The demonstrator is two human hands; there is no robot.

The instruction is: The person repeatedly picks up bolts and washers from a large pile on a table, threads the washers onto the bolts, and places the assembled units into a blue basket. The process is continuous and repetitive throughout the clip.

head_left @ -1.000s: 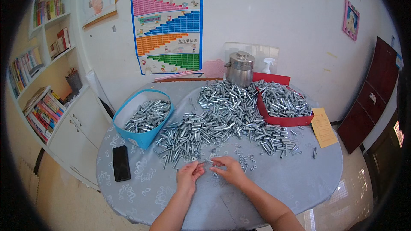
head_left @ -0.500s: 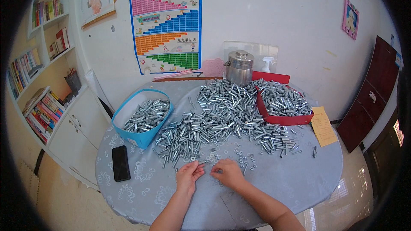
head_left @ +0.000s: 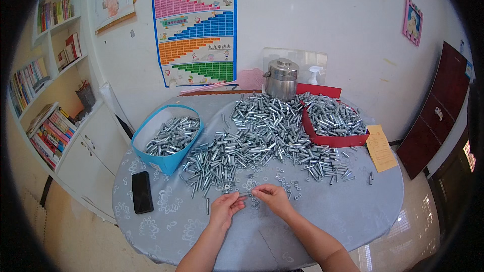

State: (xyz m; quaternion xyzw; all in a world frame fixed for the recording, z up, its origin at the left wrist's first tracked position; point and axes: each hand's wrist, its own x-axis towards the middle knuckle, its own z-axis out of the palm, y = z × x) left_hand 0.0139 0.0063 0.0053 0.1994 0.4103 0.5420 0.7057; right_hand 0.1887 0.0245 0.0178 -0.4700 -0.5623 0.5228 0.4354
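Near the front of the table my left hand (head_left: 224,212) pinches a metal bolt (head_left: 244,194) that points to the right. The fingertips of my right hand (head_left: 275,202) close together at the bolt's right end; whatever they pinch is too small to make out. Just beyond both hands spreads a large heap of silvery bolts with sleeves (head_left: 252,143). Loose washers and nuts (head_left: 288,187) lie scattered beside my right hand. A single bolt (head_left: 207,206) rests on the cloth to the left of my left hand.
A blue fabric bin (head_left: 174,163) of bolts stands left of the heap, and a red box (head_left: 333,141) of them stands right. Behind is a steel pot (head_left: 282,83). A black phone (head_left: 142,193) lies at the left, a yellow paper (head_left: 381,148) at the right.
My right hand has moved slightly up, its fingertips now meeting the bolt's end. My left hand has shifted a little, and the bolt left of it has come into view.
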